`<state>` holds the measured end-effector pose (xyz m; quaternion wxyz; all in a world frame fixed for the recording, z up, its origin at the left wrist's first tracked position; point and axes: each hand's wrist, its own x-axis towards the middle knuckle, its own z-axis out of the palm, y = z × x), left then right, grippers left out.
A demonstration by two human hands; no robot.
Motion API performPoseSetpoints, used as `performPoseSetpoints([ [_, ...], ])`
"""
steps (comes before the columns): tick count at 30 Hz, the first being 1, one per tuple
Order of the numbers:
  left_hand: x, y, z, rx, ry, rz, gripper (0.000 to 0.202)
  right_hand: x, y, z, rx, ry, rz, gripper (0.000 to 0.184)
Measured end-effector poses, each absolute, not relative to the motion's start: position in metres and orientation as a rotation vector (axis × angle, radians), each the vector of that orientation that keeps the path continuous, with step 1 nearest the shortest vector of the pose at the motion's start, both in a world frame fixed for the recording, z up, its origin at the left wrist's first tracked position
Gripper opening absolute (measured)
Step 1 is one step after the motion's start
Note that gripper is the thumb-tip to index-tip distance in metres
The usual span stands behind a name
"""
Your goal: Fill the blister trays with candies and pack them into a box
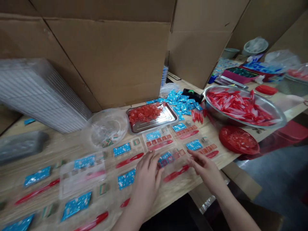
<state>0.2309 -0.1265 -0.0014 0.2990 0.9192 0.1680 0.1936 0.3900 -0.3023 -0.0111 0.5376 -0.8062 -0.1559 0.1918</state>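
Blue sachets [126,179] carry a white speckled print, and the slim utensils [176,173] beside them are bright red. Deep red cubes [145,113] sit on a silver tray [154,126]. A steel basin [271,104] holds a jumble of red-and-white pieces [238,106] (more red than white). The round lid [238,139] is red too, the cardboard [108,61] plain brown, the table [60,150] pale streaky wood.

My wooden table [72,150] carries rows of blue sachets [77,205] and red sticks [130,160], with a steel tray [154,125], a steel bowl [216,116], a red plate [238,139] and a cardboard box [108,61] farther along.
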Motion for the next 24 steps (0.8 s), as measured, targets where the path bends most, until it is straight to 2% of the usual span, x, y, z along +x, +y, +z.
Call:
performPoseSetpoints([
  [2, 0.223, -0.131, 0.002, 2.237, 0.554, 0.624, 0.041, 0.392, -0.302, 0.001, -1.674, -0.157, 0.622, 0.052],
  [4, 0.216, -0.143, 0.001, 1.892, 0.693, 0.699, 0.044, 0.388, -0.302, 0.012, -1.478, -0.008, 0.632, 0.049],
  [9, 0.225, -0.186, -0.002, 1.007, 0.677, 0.569, 0.064, 0.340, -0.290, 0.020, -1.235, 0.013, 0.586, 0.029],
  [12, 0.236, -0.180, 0.009, 0.761, 0.673, 0.469, 0.046, 0.313, -0.290, 0.010, -1.248, -0.176, 0.717, 0.029],
  [16, 0.247, -0.123, 0.029, 1.038, 0.647, 0.325, 0.036, 0.330, -0.319, -0.008, -1.392, -0.251, 0.595, 0.046],
  [20, 0.273, -0.075, 0.034, 1.488, 0.302, 0.015, 0.034, 0.368, -0.350, -0.021, -1.590, 0.100, 0.223, 0.038],
  [24, 0.311, -0.074, 0.022, 1.965, 0.100, -0.196, 0.033, 0.368, -0.352, -0.031, -1.766, -0.047, 0.097, 0.035],
])
